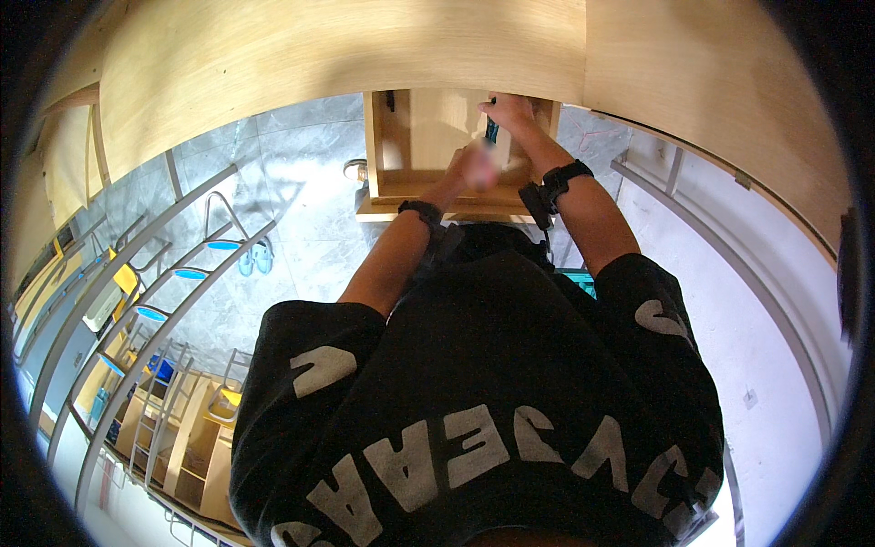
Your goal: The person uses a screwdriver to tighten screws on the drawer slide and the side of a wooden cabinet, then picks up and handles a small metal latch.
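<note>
An open wooden drawer juts out beneath the desk, and both my hands are inside its outline. My right hand is closed around a narrow dark green object, whose kind I cannot make out. Just below it, nearer to me, is my left hand. A blur covers its fingers, so whether they touch the dark object does not show. Near the far left corner of the drawer lies a small black item.
The wooden desk top arches over the far side. Metal bed rails and a ladder with blue treads stand at left, with blue slippers on the tiled floor. A white wall and grey rail lie right.
</note>
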A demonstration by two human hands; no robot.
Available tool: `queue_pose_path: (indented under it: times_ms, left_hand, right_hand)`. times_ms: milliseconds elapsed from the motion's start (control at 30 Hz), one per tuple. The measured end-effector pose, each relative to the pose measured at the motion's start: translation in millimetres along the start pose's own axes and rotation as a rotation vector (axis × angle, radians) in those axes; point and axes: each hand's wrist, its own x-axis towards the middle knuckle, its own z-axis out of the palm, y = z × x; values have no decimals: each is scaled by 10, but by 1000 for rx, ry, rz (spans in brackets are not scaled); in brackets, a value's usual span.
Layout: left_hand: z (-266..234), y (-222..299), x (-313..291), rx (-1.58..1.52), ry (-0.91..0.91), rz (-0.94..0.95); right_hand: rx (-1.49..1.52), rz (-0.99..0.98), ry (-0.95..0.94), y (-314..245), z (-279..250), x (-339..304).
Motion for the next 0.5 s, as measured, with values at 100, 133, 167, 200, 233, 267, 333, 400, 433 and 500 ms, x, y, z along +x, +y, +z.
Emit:
queue_pose_path:
  times_ms: [100,133,167,200,233,267,333,400,433,500]
  left_hand:
    - [100,-454,78,111,112,171]
    - [113,-758,123,132,163,236]
    - [148,-993,175,163,214,372]
    - [211,-791,169,150,158,378]
    - [260,-589,141,8,34,239]
    - [221,-633,118,-50,-1,156]
    - [125,-1071,164,120,121,281]
    - [100,-1224,178,348,230,476]
    - [101,-1008,147,200,196,435]
    - [90,-513,98,-57,76,278]
  right_hand:
    - [-35,-99,12,-80,-34,86]
    - [-55,-147,-40,-209,-62,134]
    - [-62,-167,-42,-237,-18,180]
    - [66,-111,-47,23,48,167]
    - [195,-56,-45,284,107,137]
    - [206,-59,-53,205,89,105]
    - [384,-77,-262,-265,-128,65]
    - [271,-169,-199,-281,125,163]
    - [177,-194,-106,-89,287,206]
    - [165,-119,52,297,506,211]
